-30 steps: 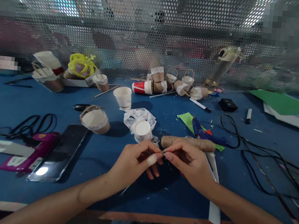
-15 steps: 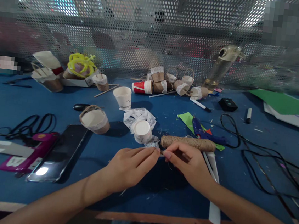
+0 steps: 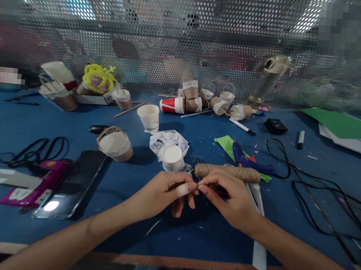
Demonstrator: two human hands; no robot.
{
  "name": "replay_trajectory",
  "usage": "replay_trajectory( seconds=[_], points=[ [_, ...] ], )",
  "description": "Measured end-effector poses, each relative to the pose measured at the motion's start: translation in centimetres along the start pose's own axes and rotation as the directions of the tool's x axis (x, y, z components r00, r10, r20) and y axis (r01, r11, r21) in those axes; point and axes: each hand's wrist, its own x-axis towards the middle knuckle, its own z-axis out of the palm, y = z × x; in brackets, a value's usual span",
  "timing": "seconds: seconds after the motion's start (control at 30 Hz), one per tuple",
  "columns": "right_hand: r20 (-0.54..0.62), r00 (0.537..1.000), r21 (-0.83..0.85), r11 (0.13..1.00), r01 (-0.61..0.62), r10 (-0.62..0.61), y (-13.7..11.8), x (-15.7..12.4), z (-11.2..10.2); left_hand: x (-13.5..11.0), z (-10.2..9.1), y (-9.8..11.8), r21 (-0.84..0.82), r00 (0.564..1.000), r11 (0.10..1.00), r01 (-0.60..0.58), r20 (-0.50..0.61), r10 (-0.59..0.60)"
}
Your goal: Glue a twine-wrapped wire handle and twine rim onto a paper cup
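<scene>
My left hand (image 3: 164,193) and my right hand (image 3: 228,198) meet fingertip to fingertip low over the blue table (image 3: 169,237). Both pinch a thin bit of twine between them; it is too small to see well. A plaster wraps one finger of my left hand. Just behind my fingers lies a long spool of brown twine (image 3: 228,172) on its side. A small white cup (image 3: 171,157) sits on crumpled plastic to the left of the spool. A blue glue gun (image 3: 245,161) lies behind the spool on green paper.
A phone (image 3: 72,181) and a magenta tool (image 3: 38,184) lie at the left. A twine-wrapped cup (image 3: 115,144) stands nearby. More cups crowd the back by the perforated metal screen (image 3: 190,37). Black cables (image 3: 316,192) loop at the right. A white strip (image 3: 258,242) reaches the table's front edge.
My left hand flattened half a second ago, then curled again into a pinch. Both hands stayed in the same spot by the spool.
</scene>
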Motion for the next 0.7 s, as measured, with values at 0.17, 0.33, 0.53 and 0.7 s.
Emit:
replay_trajectory(
  seconds=[0.17,0.33,0.53,0.7],
  points=[
    [-0.029,1.0,0.001,1.0,-0.005,0.005,0.0,0.1,0.0,-0.1,0.3,-0.1,-0.173,0.998,0.983,0.059,-0.007,-0.061],
    [-0.044,0.999,0.021,1.0,-0.017,0.018,-0.1,0.0,0.0,-0.1,0.6,-0.2,-0.27,0.994,0.962,0.047,-0.084,-0.072],
    [-0.054,0.996,0.094,0.994,-0.061,0.066,-0.1,-0.2,0.2,-0.3,0.9,-0.5,-0.297,0.99,0.955,0.004,-0.131,-0.044],
    [-0.051,0.996,0.125,0.99,-0.063,0.07,-0.2,-0.2,0.2,-0.5,1.2,-0.8,-0.306,0.988,0.952,-0.016,-0.15,-0.031]
  ],
)
